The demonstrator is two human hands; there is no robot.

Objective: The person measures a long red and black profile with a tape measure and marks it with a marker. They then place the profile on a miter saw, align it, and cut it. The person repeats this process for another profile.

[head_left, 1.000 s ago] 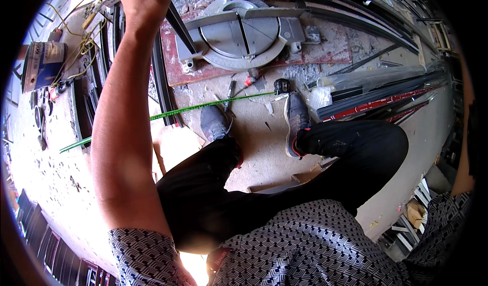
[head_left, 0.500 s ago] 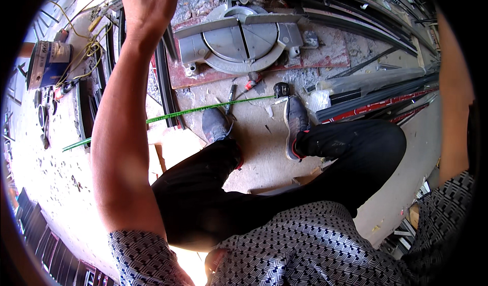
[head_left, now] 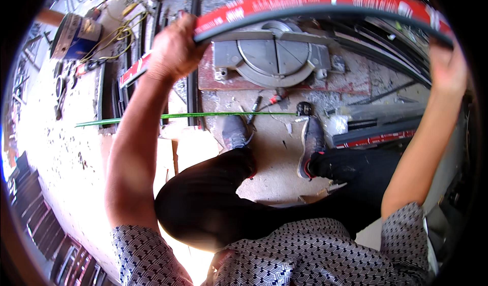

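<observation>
Dusty concrete floor [head_left: 274, 159], littered with metal shavings and offcuts, fills the view beneath a seated person whose dark-trousered legs stretch forward, with grey shoes [head_left: 235, 131] planted on it.

Both hands are raised and well apart, holding a long metal profile [head_left: 325, 1] wrapped in red protective film, which spans the upper part of the view from left to right and looks bowed by the lens. The left hand [head_left: 173, 50] is clamped around the profile near its left part, fingers curled over the top edge. The right hand [head_left: 447, 65] grips it from below near its right end, though the fingers sit at the rim of the view and their wrap is hard to read.

Below the profile, on a reddish board, lies the round grey base of a mitre saw [head_left: 272, 55], its turntable slot pointing toward the person. A thin green rod [head_left: 188, 116] lies flat on the floor, running from the left side across to just beside the shoes. A small screwdriver with a red handle [head_left: 269, 100] rests between the saw base and the rod.

Dark metal profiles [head_left: 192, 93] lie in a loose row on the left of the saw, and more film-wrapped lengths [head_left: 376, 131] are stacked on the right, near the right shoe. At the upper left stands a blue and silver can [head_left: 76, 34] on its side; its contents cannot be seen. Yellowish cable [head_left: 119, 32] is tangled just beside it.
</observation>
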